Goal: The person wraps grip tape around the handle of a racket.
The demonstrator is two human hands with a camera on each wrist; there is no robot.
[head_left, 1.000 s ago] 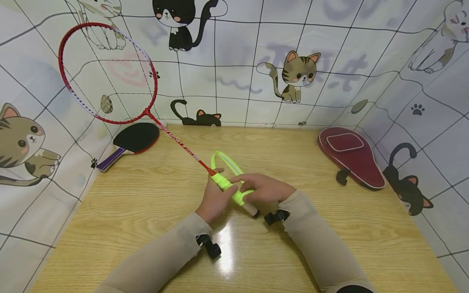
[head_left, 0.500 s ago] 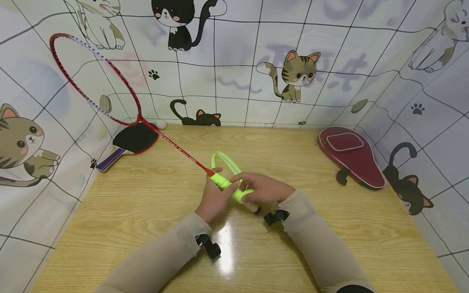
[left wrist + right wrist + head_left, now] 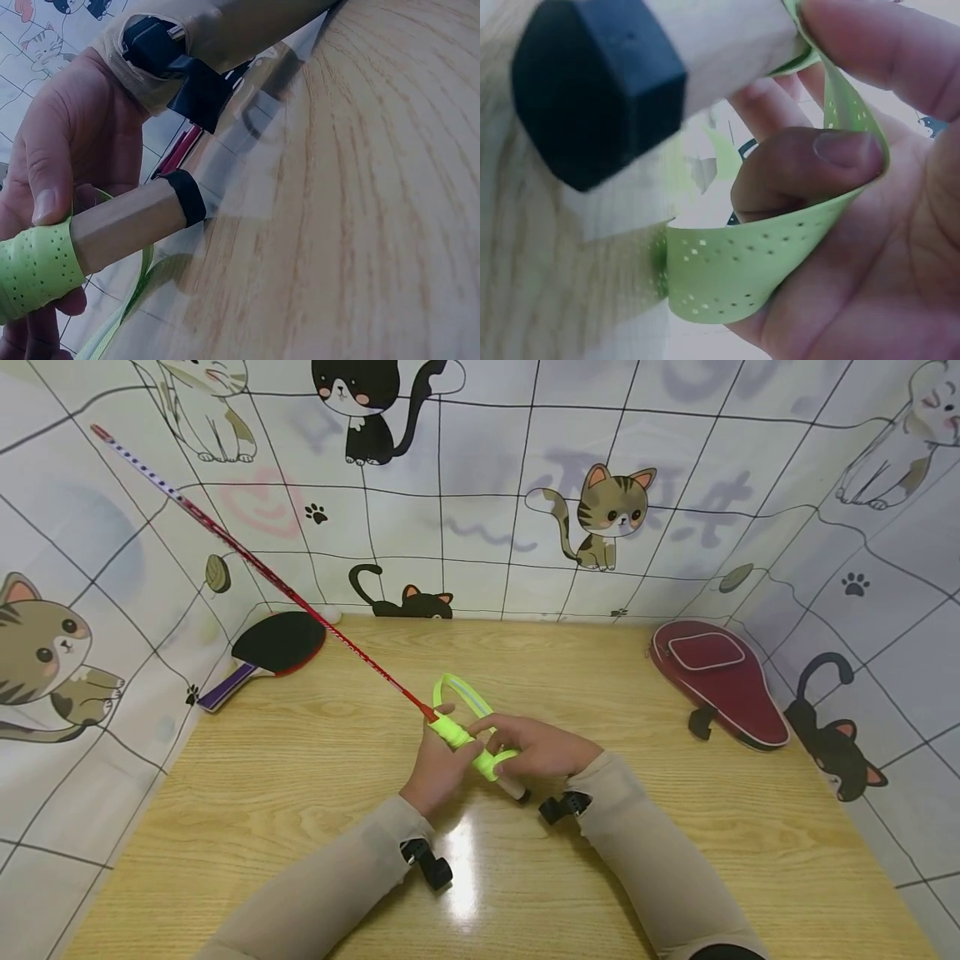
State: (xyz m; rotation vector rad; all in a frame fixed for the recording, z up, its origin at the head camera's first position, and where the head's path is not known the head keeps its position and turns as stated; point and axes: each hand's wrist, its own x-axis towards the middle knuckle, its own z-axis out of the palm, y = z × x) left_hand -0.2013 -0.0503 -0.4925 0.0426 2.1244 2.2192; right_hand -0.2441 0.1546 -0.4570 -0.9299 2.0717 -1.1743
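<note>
A red badminton racket (image 3: 258, 564) slants up to the left in the head view, its head edge-on. My left hand (image 3: 438, 768) grips its handle where neon-yellow overgrip tape (image 3: 453, 732) is wound. Farther down, my right hand (image 3: 546, 746) holds the tape's loose length near the winding; in the left wrist view its thumb (image 3: 51, 180) presses at the wrap's edge. The perforated tape (image 3: 727, 259) loops around a curled finger of that hand in the right wrist view. Past the wrap, the bare wooden handle (image 3: 135, 221) ends in a black butt cap (image 3: 592, 90).
A black table tennis bat (image 3: 281, 642) with a purple handle lies at the back left of the wooden table (image 3: 360, 893). A dark red bat case (image 3: 716, 681) lies at the right. Cat-printed sheeting (image 3: 480, 527) walls the back and sides.
The racket has turned about its long axis, its head going from a broad oval to edge-on. The winding and both hands stay almost in place.
</note>
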